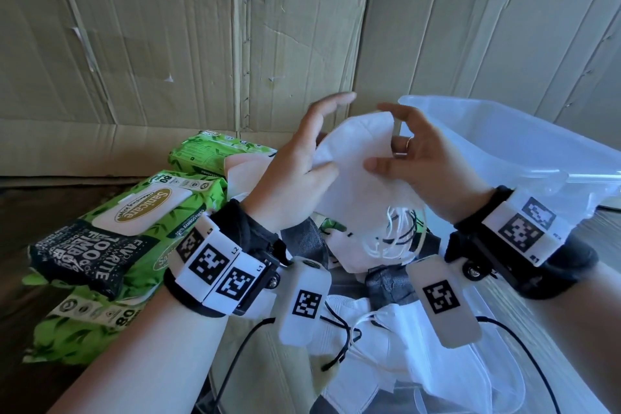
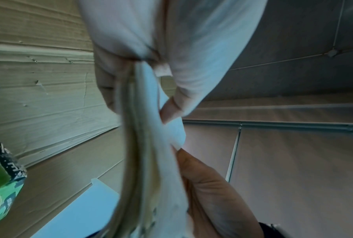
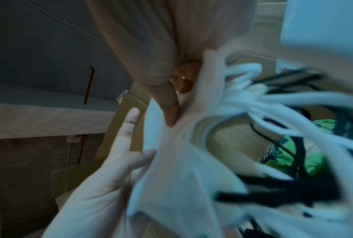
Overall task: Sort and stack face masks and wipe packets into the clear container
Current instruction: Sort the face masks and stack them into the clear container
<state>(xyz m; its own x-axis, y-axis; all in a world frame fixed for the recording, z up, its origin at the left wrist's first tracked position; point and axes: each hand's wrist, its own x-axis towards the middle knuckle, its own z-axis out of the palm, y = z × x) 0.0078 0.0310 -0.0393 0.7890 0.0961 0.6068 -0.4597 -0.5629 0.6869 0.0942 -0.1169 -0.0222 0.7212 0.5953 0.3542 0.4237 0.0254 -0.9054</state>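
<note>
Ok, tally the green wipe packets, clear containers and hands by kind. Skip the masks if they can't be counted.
Green wipe packets: 3
Clear container: 1
Hands: 2, left hand and right hand, both holding the white masks
Total: 6
The masks overlap too much to count.

Creased cardboard wall (image 1: 201, 44), stapled seam (image 1: 247, 44) down the middle.
Standing upright behind wood-grain tabletop (image 1: 20, 205); flap folded forward at the base.
</note>
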